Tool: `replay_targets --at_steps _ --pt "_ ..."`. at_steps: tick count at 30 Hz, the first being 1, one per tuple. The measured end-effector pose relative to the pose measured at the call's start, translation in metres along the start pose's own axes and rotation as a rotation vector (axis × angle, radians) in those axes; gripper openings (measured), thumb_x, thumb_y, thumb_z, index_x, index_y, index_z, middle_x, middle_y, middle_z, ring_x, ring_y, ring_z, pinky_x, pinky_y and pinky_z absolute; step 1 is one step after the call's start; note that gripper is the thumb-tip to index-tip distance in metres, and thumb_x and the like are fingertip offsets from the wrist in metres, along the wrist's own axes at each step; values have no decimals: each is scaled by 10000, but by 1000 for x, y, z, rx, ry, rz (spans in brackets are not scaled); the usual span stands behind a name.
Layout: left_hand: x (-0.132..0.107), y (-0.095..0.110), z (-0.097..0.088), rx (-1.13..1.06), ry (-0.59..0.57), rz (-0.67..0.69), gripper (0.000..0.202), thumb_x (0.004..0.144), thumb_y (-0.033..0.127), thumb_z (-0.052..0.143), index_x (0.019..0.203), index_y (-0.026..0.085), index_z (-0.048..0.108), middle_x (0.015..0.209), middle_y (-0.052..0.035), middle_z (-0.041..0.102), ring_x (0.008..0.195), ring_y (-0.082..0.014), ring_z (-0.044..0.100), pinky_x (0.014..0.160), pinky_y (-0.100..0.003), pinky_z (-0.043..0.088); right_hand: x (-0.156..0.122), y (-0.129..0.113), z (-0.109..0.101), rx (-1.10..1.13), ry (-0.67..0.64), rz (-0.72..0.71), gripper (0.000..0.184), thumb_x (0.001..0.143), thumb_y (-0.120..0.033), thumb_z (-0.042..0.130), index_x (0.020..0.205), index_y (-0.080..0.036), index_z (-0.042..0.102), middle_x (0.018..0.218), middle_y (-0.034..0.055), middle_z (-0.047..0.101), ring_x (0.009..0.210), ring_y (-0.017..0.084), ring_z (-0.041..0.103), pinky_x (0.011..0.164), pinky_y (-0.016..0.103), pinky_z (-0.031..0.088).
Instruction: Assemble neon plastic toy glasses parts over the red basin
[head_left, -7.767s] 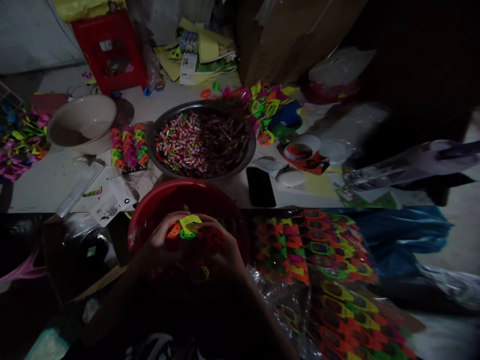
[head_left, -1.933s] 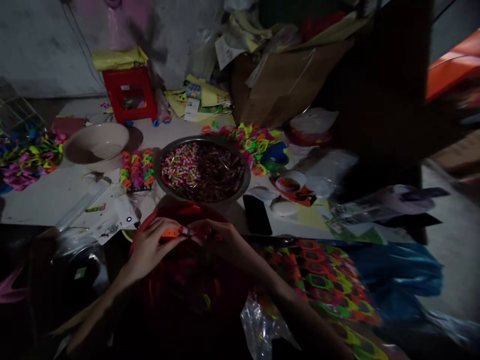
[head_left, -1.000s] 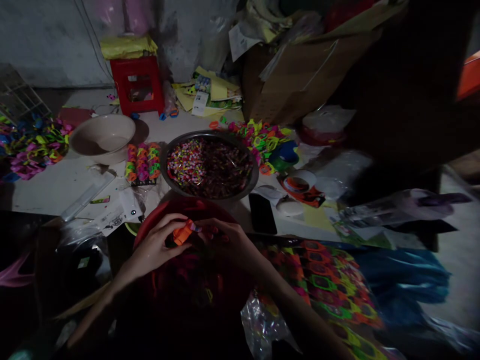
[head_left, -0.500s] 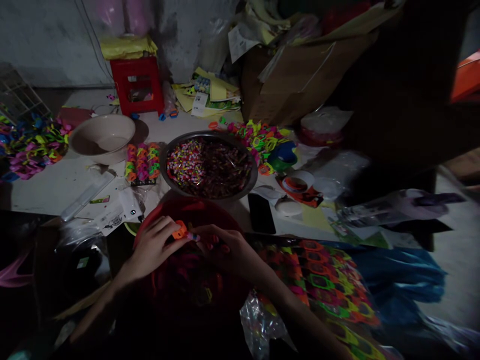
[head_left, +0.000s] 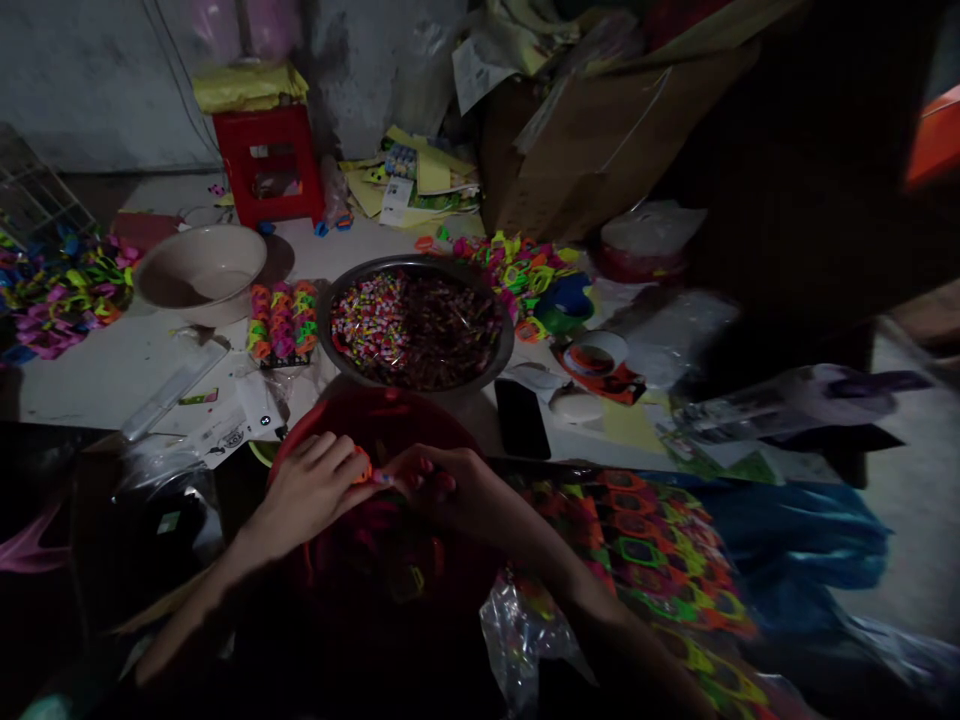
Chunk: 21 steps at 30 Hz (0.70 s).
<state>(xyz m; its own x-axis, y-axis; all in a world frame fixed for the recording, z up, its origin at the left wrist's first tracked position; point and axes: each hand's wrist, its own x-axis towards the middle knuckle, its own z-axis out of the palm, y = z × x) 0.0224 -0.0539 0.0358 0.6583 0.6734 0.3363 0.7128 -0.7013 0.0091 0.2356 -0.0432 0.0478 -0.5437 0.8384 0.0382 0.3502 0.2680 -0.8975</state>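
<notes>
Left hand (head_left: 311, 490) and right hand (head_left: 442, 490) meeting over a red basin (head_left: 390, 408) at the near centre, both grips pinched closed on one small orange piece (head_left: 363, 466), metal bowl (head_left: 420, 261) of bright wrapped bits just beyond, black phone (head_left: 521, 418) right.

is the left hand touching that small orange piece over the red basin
Touching. The head view shows the left hand closed on the small orange piece, with no gap, above the red basin.
</notes>
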Motion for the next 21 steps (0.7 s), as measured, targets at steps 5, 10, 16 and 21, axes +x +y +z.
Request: replay_targets --at_steps 5,10,16,21 --pt "2 12 17 -100 80 73 265 944 367 468 806 177 591 772 -33 613 751 -170 574 693 -282 467 9 -3 -2 179 127 61 181 841 -324 582 787 -154 607 688 0 614 616 108 534 562 195 434" --pt "0 9 16 -212 73 -167 258 911 426 524 852 180 573 793 -21 603 775 -171 566 723 -289 469 4 -1 -8 233 145 47 179 859 -322 568 878 -154 626 796 37 670 701 136 591 619 221 471" --pt "0 3 14 -212 54 -206 169 913 361 540 944 194 552 872 -25 611 836 -186 565 759 -313 474 -3 0 -6 193 3 34 157 856 -301 592 885 -155 641 768 3 664 615 88 538 588 190 440" --pt "1 4 10 -232 35 -202 156 932 336 507 965 193 560 888 -29 619 840 -181 568 760 -313 467 0 1 -3 225 58 41 185 847 -326 607 883 -146 629 733 7 653 614 94 548 568 185 436"
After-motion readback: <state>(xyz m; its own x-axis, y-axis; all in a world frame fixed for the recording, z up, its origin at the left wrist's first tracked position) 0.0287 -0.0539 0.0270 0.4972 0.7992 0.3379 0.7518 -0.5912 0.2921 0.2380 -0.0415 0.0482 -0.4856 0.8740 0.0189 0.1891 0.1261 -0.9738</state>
